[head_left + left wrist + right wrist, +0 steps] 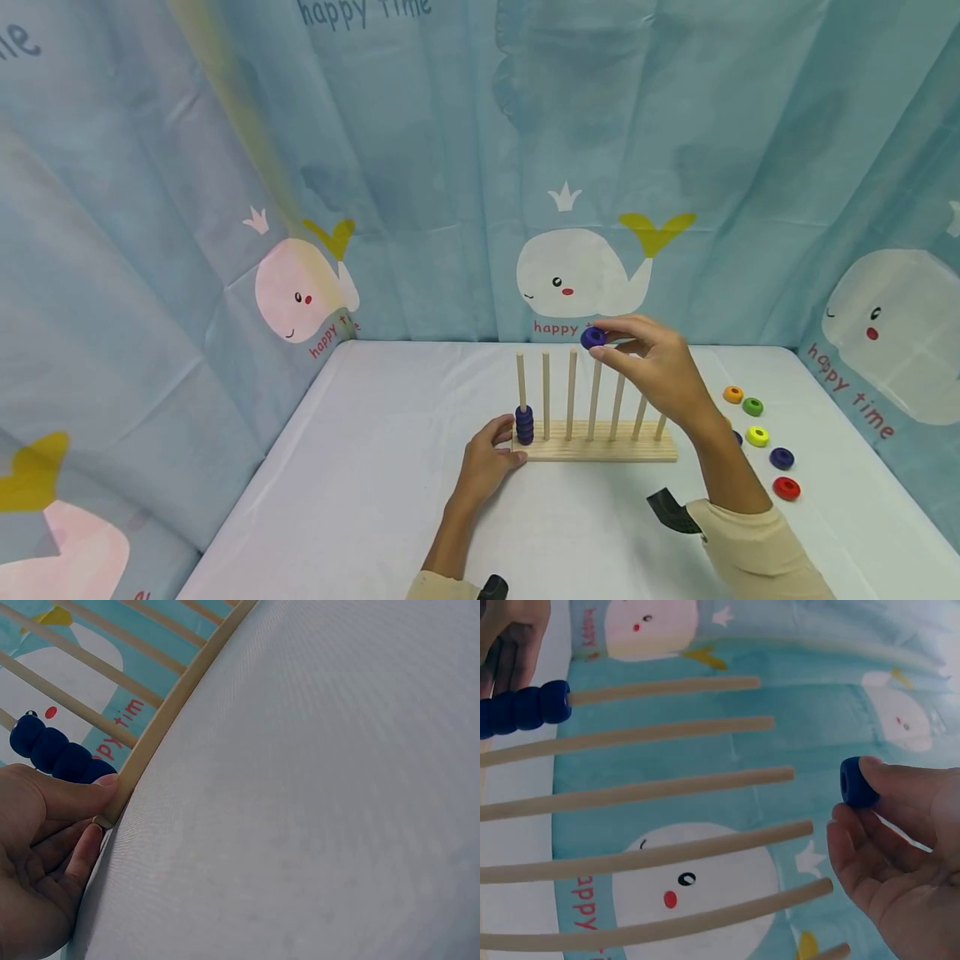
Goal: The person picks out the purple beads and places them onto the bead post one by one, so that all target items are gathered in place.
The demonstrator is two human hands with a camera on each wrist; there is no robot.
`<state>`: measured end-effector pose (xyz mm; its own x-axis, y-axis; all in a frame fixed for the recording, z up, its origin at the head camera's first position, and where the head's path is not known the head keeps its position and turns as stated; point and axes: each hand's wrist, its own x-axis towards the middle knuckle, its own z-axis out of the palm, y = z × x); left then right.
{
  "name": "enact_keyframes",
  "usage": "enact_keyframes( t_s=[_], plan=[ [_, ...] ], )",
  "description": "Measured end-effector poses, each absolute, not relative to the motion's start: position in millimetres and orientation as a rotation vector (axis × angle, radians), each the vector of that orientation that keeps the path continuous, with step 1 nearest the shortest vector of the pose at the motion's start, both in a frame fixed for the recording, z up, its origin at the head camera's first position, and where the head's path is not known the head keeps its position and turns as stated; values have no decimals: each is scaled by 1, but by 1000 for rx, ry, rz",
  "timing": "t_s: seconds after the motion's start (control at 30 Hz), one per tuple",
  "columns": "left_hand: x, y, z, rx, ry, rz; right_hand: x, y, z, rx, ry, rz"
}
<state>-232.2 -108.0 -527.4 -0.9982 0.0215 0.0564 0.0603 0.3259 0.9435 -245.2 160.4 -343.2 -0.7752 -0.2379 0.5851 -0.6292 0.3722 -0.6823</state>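
Note:
A pale wooden pegboard with a row of upright pegs sits on the table. Several dark blue beads are stacked on its leftmost peg. My left hand grips the left end of the base, and the left wrist view shows the thumb beside the bead stack. Between thumb and fingertips, my right hand pinches a single blue bead. That bead is held up near the peg tops, apart from the pegs in the right wrist view, its hole facing them.
Loose beads lie on the white table right of the pegboard: orange, green, yellow, blue and red. Others are partly hidden behind the right forearm. A blue whale-print curtain hangs behind the table.

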Motion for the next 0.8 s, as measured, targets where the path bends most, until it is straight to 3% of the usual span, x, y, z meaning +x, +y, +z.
enact_keyframes(
  t_s=[0.8],
  plan=[
    [-233,-107,-524,-60,-2526,-1825,-253,116,-342,855,-2262,1302]
  ],
)
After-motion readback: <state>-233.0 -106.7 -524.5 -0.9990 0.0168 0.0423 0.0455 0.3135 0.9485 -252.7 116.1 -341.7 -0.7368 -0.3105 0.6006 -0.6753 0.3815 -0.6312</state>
